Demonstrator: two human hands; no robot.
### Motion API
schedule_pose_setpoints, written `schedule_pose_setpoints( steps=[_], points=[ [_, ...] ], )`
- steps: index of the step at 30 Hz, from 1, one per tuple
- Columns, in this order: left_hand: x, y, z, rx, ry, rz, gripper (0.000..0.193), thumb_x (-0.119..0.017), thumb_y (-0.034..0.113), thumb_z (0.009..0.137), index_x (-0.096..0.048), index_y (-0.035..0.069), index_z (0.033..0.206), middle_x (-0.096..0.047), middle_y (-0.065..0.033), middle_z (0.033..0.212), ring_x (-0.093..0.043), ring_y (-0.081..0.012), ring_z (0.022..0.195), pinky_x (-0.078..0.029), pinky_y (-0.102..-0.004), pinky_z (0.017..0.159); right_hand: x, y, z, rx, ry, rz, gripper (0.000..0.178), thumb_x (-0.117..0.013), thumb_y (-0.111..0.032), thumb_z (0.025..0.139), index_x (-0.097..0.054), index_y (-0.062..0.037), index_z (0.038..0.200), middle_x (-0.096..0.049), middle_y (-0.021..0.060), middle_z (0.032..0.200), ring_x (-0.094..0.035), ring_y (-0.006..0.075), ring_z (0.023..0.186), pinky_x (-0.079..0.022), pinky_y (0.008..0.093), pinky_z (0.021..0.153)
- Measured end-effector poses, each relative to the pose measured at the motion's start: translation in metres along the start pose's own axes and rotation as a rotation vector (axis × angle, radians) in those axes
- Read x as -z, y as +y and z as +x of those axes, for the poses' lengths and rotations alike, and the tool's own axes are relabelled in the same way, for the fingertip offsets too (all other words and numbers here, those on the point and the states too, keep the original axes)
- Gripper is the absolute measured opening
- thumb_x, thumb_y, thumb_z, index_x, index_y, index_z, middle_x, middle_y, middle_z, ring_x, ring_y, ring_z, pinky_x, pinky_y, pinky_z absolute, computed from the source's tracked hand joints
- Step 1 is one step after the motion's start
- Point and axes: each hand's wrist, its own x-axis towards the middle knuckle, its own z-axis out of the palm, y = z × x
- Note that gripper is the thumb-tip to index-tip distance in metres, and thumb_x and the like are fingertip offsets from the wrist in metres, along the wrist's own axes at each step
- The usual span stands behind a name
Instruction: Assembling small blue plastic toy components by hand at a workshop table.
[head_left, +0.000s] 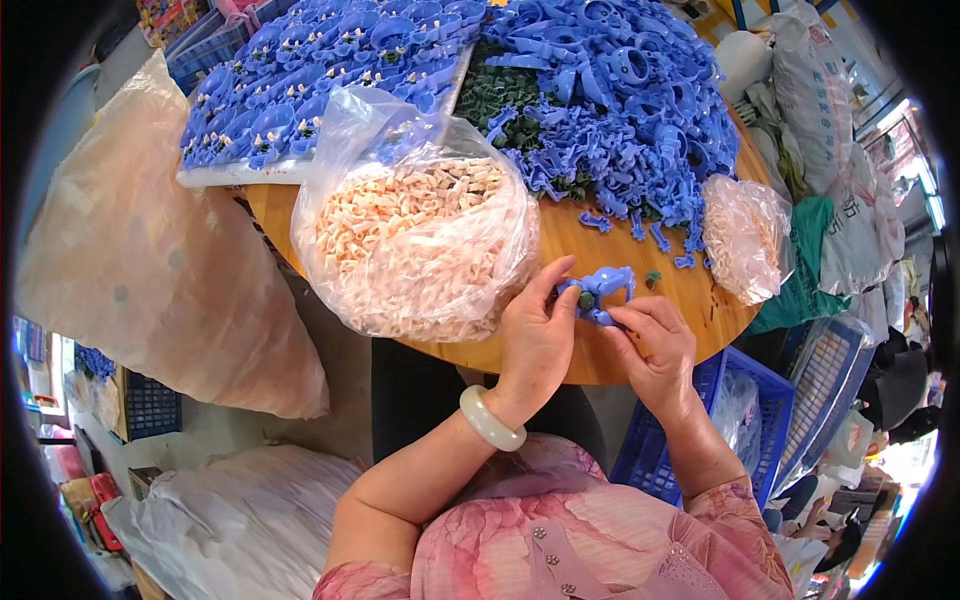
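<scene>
Over the near edge of the round wooden table (560, 360), both hands hold a small blue plastic toy part (608, 280). My left hand (535, 335) pinches its left side between thumb and fingers, where a dark green bit (587, 299) shows. My right hand (660, 350) has thumb and fingertips on its lower right. A tiny green piece (653, 279) lies on the wood just beyond. Left of my hands rests a clear plastic bag (430, 235) full of small peach-coloured pieces. Loose small blue pieces (640, 228) lie farther back.
A heap of blue parts (640, 100) covers the far right, beside dark green pieces (495, 85). At the far left, a white board (240, 177) bears rows of blue assemblies. A smaller bag (745, 240) sits at the right edge; a blue crate (775, 400) stands below.
</scene>
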Motion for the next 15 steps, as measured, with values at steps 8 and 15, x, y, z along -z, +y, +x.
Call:
schedule_pose_setpoints(
  steps=[8, 15],
  points=[
    [-0.0002, 0.0004, 0.0013, 0.003, -0.012, 0.010, 0.028, -0.055, 0.004, 0.090, -0.057, -0.002, 0.118, -0.060, -0.0047, 0.087, -0.054, -0.0076, 0.077, -0.047, -0.0225, 0.069, -0.0028, 0.0008, -0.0027, -0.100, -0.033, 0.102, 0.019, -0.072, -0.001, 0.072, -0.065, -0.0035, 0.090, -0.060, 0.0089, 0.085, -0.060, 0.0243, 0.074, -0.049, 0.0316, 0.061],
    [-0.0002, 0.0044, 0.0005, 0.010, -0.028, 0.022, 0.029, -0.055, 0.004, 0.090, -0.056, -0.002, 0.119, -0.060, -0.0043, 0.089, -0.054, -0.0071, 0.077, -0.047, -0.0217, 0.069, -0.0012, 0.0011, -0.0018, -0.121, -0.045, 0.143, 0.020, -0.072, 0.000, 0.073, -0.064, -0.0028, 0.092, -0.059, 0.0093, 0.084, -0.060, 0.0226, 0.073, -0.049, 0.0292, 0.059]
  ],
)
